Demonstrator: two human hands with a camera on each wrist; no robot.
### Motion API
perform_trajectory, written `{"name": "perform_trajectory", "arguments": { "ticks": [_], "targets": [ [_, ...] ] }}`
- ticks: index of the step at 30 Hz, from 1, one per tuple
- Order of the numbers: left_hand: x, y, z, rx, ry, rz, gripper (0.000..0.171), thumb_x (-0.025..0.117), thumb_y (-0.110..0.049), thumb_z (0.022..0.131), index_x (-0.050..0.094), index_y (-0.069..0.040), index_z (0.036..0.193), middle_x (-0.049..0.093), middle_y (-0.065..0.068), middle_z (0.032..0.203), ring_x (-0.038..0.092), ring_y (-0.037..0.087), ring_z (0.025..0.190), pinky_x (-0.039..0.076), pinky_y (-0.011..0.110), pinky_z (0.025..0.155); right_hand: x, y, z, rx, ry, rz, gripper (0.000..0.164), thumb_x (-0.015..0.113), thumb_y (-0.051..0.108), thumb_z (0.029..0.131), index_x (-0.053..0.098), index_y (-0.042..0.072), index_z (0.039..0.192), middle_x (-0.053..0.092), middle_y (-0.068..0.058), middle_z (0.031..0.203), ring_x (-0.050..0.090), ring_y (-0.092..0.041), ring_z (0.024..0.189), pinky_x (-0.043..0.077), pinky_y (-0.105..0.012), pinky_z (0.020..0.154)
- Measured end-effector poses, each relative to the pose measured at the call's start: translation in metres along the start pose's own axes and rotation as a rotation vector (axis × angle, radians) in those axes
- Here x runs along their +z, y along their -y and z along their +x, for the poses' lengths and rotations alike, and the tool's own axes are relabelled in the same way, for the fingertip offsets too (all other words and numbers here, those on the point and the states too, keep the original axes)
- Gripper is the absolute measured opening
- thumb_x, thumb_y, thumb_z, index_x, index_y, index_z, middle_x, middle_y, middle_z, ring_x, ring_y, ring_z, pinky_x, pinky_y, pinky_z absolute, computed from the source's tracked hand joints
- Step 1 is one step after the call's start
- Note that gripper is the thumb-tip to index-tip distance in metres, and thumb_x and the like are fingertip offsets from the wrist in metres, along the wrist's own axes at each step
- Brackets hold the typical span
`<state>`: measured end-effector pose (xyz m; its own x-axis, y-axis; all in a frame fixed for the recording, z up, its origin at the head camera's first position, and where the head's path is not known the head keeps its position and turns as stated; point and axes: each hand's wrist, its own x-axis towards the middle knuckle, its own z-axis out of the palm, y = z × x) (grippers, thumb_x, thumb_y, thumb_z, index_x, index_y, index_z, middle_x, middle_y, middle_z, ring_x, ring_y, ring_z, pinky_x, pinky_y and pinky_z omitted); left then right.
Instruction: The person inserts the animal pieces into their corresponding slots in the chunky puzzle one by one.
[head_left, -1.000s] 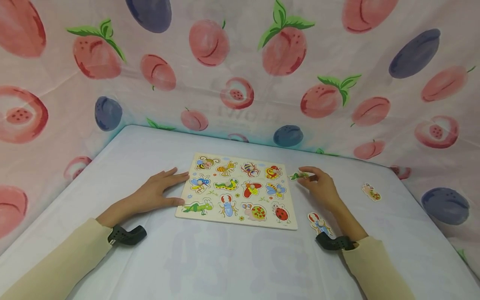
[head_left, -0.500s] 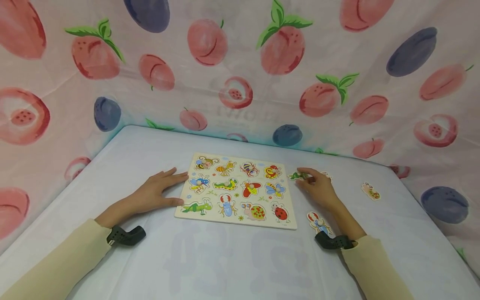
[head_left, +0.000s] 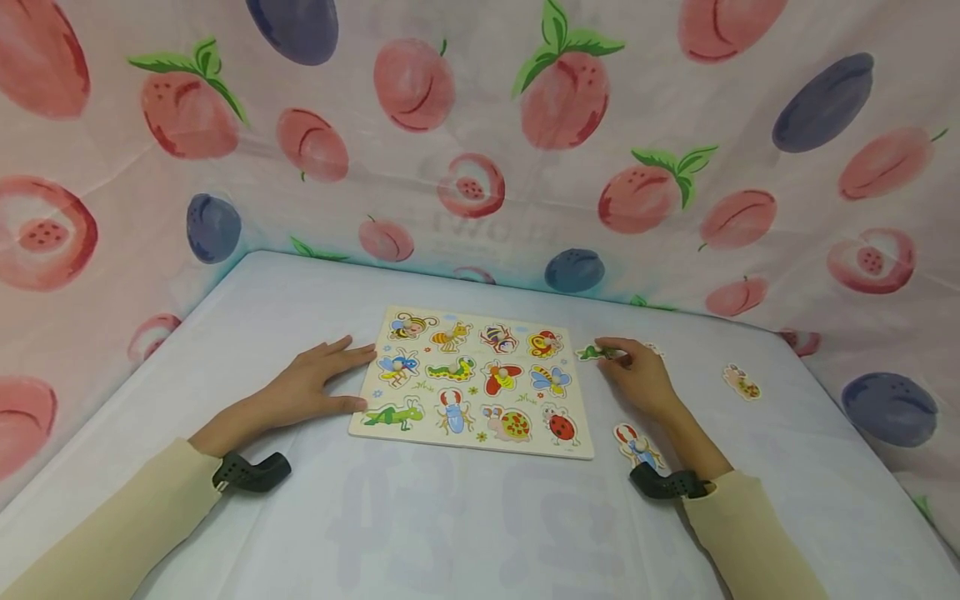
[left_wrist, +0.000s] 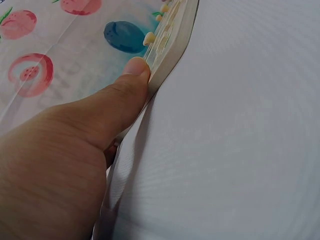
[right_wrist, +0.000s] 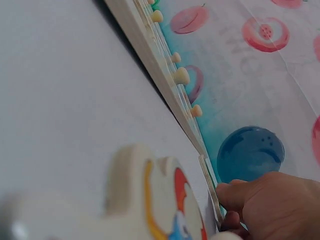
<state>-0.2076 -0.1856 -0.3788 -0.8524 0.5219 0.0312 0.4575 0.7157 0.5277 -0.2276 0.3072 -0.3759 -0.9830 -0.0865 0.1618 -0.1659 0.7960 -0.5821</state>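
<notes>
In the head view a wooden peg puzzle board [head_left: 461, 446] with printed insects lies on the white table. My left hand [head_left: 311, 387] rests at its left edge with fingers spread, and its thumb [left_wrist: 135, 67] touches the board's rim in the left wrist view. To the right of the board, my right hand [head_left: 641, 379] pinches a green grasshopper puzzle piece [head_left: 590, 352] between thumb and fingertips. The piece appears edge-on beside the fingers in the right wrist view, close to the table. Part of it is hidden by the fingers.
A stag beetle piece [head_left: 633, 442] lies below the right hand, partly under the black wrist camera [head_left: 667, 483]. Farther right is a snail piece [head_left: 742, 382]. Another piece [head_left: 656, 350] shows behind the right hand. A fruit-print cloth [head_left: 517, 208] hangs behind the table.
My right hand has shifted slightly, keeping hold of the grasshopper piece, and a piece behind that hand has come into view. The left hand has stayed at the board's edge.
</notes>
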Motion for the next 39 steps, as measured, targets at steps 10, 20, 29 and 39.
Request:
{"name": "perform_trajectory", "arguments": {
  "ticks": [10,20,29,39],
  "targets": [
    [0.000,0.001,0.000,-0.011,0.001,-0.020,0.081,0.068,-0.055,0.081,0.040,-0.016,0.147,0.034,0.004,0.152,0.013,0.038,0.142,0.010,0.063,0.108,-0.001,-0.002,0.003,0.015,0.017,0.003,0.036,0.060,0.010,0.095,0.058,0.006,0.131,0.056,-0.017,0.127,0.053,-0.025,0.088,0.044,-0.037,0.073],
    [0.002,0.005,0.001,0.013,-0.006,-0.007,0.081,0.069,-0.054,0.081,0.041,-0.014,0.147,0.035,0.003,0.152,0.015,0.037,0.142,0.010,0.062,0.109,0.000,-0.007,0.009,0.088,0.013,0.047,0.033,0.062,0.016,0.095,0.062,0.011,0.127,0.062,-0.012,0.120,0.058,-0.024,0.085,0.048,-0.033,0.069],
    [0.001,0.003,0.001,-0.003,-0.005,-0.015,0.081,0.069,-0.054,0.081,0.041,-0.015,0.147,0.035,0.003,0.152,0.014,0.037,0.142,0.010,0.062,0.108,-0.002,-0.008,0.012,0.107,0.024,0.038,0.033,0.064,0.019,0.094,0.064,0.011,0.125,0.063,-0.013,0.118,0.060,-0.028,0.098,0.048,-0.039,0.081],
    [0.001,0.002,0.001,0.006,-0.005,-0.010,0.081,0.068,-0.055,0.081,0.041,-0.015,0.147,0.035,0.003,0.152,0.014,0.037,0.143,0.010,0.062,0.109,-0.007,-0.005,0.020,0.164,0.065,0.070,0.029,0.064,0.022,0.093,0.067,0.010,0.120,0.062,-0.012,0.117,0.054,-0.027,0.100,0.044,-0.038,0.081]
  ]
}}
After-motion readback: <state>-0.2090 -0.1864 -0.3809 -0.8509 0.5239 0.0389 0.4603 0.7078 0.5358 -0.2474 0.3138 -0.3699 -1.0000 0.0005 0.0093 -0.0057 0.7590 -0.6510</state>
